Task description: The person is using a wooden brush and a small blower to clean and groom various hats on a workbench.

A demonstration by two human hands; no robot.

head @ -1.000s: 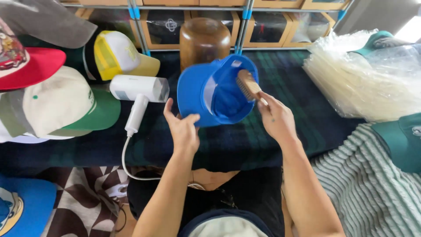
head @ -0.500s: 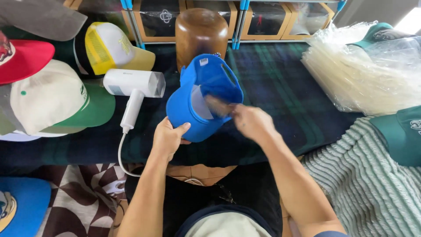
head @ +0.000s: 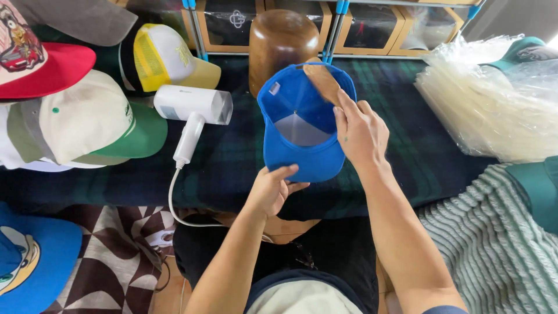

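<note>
Left hand (head: 273,189) pinching the brim of an upturned blue cap (head: 302,125), right hand (head: 360,131) gripping a wooden tool (head: 322,81) inside its crown, beside a white steamer (head: 192,113).

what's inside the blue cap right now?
Inside the blue cap, the right hand presses a wooden tool against the back of the crown; pale lining shows near the brim. The tool's lower end is hidden by the hand.

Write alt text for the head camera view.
A person's left hand grips the brim of an upturned blue cap while the right hand presses a wooden tool inside it, over a dark plaid cloth. A white hairdryer lies nearby.
</note>
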